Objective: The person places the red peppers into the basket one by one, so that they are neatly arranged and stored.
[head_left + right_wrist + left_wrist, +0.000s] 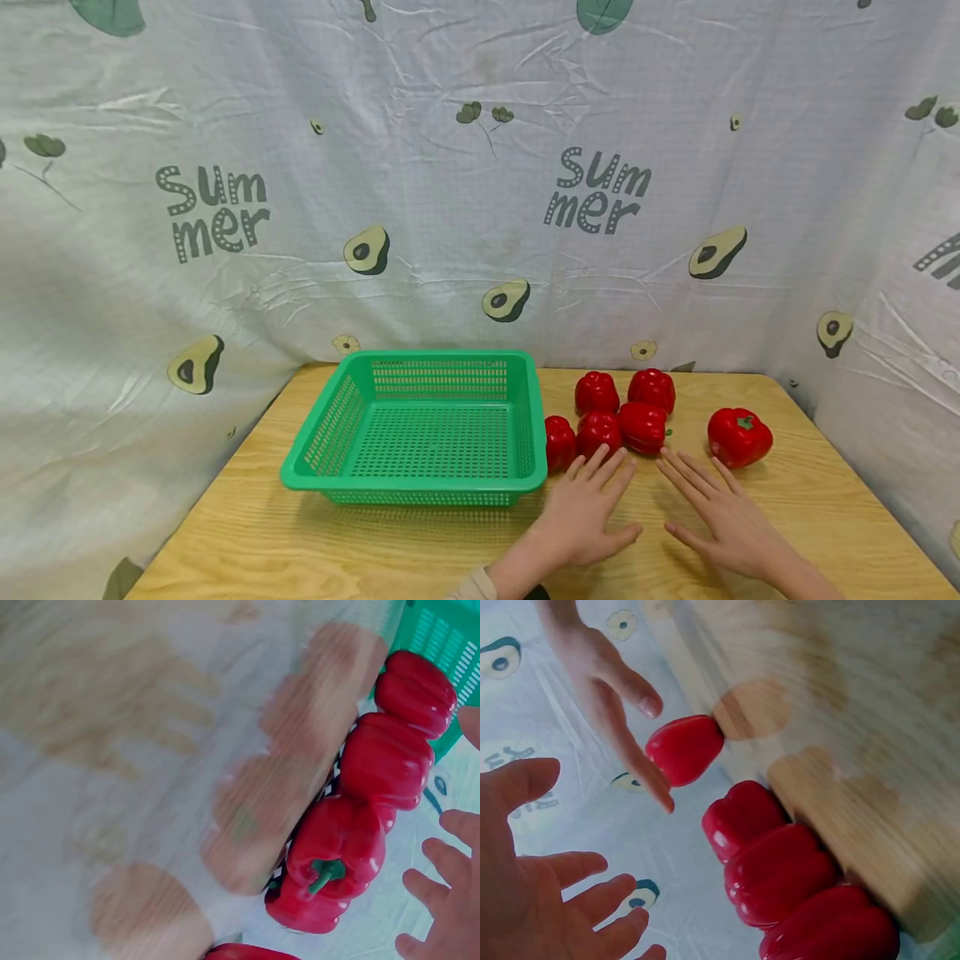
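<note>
In the head view my left hand (581, 521) hovers over the table front with its fingers spread, just short of the red bell peppers (599, 432) beside the basket. My right hand (723, 521) is held out palm down to its right, fingers extended, near a lone bell pepper (738, 437) with a green stem. Neither hand holds anything. The left wrist view shows the left palm (547, 892) and several bell peppers (780, 874) apart from it. Fingertips of the right hand (454, 892) appear at the edge of the right wrist view, beside the clustered peppers (337, 844).
A green plastic basket (540, 417) with slotted walls stands on the wooden table (360, 550), left of the peppers, with nothing inside. Behind the table hangs a pale curtain (427, 183) printed with avocados and lettering.
</note>
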`<state>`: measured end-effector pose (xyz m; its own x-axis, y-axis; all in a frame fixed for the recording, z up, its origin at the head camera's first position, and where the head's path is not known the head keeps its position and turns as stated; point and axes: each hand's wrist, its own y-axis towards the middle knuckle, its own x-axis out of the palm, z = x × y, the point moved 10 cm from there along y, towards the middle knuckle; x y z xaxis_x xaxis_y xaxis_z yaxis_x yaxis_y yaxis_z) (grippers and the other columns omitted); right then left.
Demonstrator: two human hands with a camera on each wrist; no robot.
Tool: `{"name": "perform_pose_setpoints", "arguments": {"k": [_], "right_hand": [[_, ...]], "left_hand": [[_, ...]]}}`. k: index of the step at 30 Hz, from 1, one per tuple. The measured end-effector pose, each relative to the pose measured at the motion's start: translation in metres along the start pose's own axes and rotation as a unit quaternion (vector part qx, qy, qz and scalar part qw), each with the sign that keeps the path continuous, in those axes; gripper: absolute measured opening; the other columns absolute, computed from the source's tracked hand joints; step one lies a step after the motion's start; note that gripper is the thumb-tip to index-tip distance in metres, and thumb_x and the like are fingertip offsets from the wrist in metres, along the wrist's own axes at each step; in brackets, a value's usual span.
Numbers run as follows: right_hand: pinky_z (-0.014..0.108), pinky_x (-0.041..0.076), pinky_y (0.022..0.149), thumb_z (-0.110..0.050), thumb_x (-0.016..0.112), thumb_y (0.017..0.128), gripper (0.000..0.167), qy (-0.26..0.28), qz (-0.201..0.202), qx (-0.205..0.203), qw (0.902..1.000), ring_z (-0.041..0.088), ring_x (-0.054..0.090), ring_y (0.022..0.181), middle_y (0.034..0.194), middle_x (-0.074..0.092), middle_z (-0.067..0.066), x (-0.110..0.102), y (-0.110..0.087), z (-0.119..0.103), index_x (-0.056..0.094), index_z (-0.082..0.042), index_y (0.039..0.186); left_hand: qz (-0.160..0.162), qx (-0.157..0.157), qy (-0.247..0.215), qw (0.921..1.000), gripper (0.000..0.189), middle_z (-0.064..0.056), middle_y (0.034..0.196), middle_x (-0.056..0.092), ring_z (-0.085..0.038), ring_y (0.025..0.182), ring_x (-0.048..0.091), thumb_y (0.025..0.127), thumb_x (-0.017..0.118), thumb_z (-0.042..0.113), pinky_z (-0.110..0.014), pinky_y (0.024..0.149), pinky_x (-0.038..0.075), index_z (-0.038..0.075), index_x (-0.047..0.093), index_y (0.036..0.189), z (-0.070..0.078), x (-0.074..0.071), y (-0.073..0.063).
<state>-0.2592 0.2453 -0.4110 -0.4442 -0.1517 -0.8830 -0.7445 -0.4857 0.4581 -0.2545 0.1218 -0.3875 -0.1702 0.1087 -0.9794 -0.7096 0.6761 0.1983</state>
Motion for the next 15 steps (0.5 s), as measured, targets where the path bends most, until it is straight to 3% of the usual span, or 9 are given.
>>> {"name": "perform_pose_setpoints", "arguments": {"k": [8,15], "right_hand": [[0.022,-0.016,0.109,-0.041,0.07,0.07,0.072,0.015,0.015,-0.01,0.9997,-0.004,-0.005,0.136,0.138,0.043,0.005,-0.005,0.007,-0.007,0.046,-0.014,0.131],[0.02,-0.015,0.11,-0.04,0.071,0.069,0.073,0.026,0.025,-0.02,0.9992,-0.005,-0.002,0.136,0.136,0.044,0.004,-0.008,0.013,-0.012,0.043,-0.018,0.133]], "left_hand": [[0.03,0.008,-0.025,0.9992,0.061,0.004,0.146,0.028,-0.015,0.136,0.025,0.09,0.036,0.052,-0.031,0.108,0.029,0.021,0.026,0.142,-0.004,-0.018,-0.003],[0.035,0.002,-0.04,0.9986,0.06,0.004,0.145,0.031,-0.015,0.135,0.027,0.09,0.037,0.05,-0.032,0.108,0.028,0.021,0.028,0.141,-0.013,-0.03,-0.006]]}}
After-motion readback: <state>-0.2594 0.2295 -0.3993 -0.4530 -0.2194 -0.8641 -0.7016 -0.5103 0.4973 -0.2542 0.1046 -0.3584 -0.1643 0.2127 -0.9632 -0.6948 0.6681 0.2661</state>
